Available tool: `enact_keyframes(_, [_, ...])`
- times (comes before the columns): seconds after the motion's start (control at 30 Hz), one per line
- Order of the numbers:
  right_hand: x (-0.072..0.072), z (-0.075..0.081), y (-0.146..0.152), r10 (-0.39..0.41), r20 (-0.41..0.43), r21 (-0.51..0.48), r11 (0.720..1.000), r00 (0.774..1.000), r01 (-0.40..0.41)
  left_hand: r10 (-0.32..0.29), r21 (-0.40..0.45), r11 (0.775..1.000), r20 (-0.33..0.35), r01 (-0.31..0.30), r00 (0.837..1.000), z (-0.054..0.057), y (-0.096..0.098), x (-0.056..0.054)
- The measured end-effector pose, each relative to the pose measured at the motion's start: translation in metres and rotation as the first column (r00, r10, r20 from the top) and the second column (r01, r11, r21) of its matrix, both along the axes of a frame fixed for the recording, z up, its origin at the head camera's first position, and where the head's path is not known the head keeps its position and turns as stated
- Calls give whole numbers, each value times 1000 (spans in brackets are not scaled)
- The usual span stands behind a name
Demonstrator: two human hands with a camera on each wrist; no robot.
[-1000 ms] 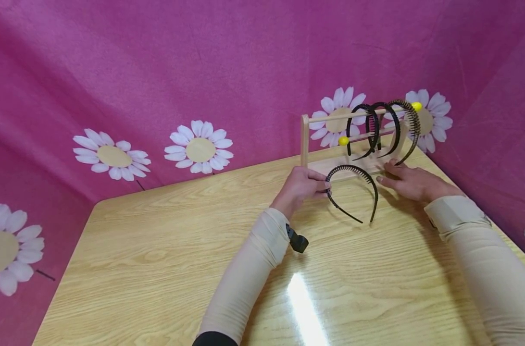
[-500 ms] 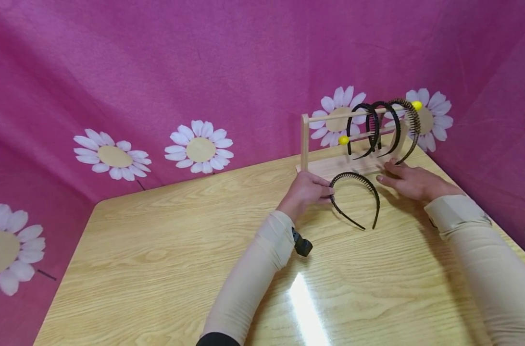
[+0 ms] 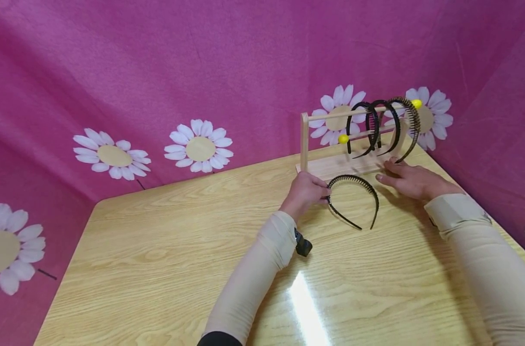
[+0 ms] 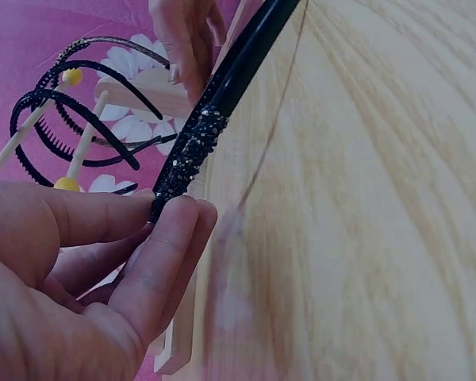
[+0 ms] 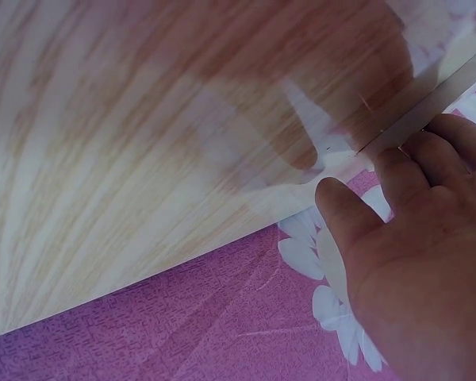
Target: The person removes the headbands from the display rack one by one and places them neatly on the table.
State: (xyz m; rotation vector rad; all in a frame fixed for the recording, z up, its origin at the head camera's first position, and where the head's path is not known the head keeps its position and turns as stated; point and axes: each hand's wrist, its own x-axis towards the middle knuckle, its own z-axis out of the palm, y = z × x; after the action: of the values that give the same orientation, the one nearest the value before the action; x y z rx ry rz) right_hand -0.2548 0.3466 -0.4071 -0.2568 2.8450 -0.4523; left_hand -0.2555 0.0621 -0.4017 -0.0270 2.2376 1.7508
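My left hand point(image 3: 306, 191) pinches a black toothed headband point(image 3: 351, 177) by its left side, between thumb and fingers. In the left wrist view, the headband point(image 4: 192, 151) shows a glittery, beaded stretch near the fingertips. It is in front of a wooden rack point(image 3: 305, 142); whether its tips touch the table cannot be told. Several dark headbands point(image 3: 396, 132) hang on the rack's rods toward the right. My right hand point(image 3: 414, 181) lies at the right end of the rack's base, fingertips against its edge, thumb apart. The right wrist view shows this hand point(image 5: 428, 238) holding no headband.
The wood-grain table point(image 3: 171, 250) extends left and forward, with a bright reflection near the middle. Yellow knobs point(image 3: 343, 139) cap the rack's rods. A pink cloth point(image 3: 254, 57) with white daisies hangs behind and to the right.
My left hand and the headband have come slightly toward me, away from the rack's base, with a small shift back left lately. The right hand stays in place.
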Motion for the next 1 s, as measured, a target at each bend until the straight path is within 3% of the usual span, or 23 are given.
enact_keyframes(0.5, [0,0,-1,17,-6,-12,1000,1000,-17,36,-51,998,-7,-36,999,-2,4,3])
enact_keyframes(1.0, [1,1,-1,-7,5,-19,1000,1000,7,-17,-123,992,-61,10,998,-5,3,5])
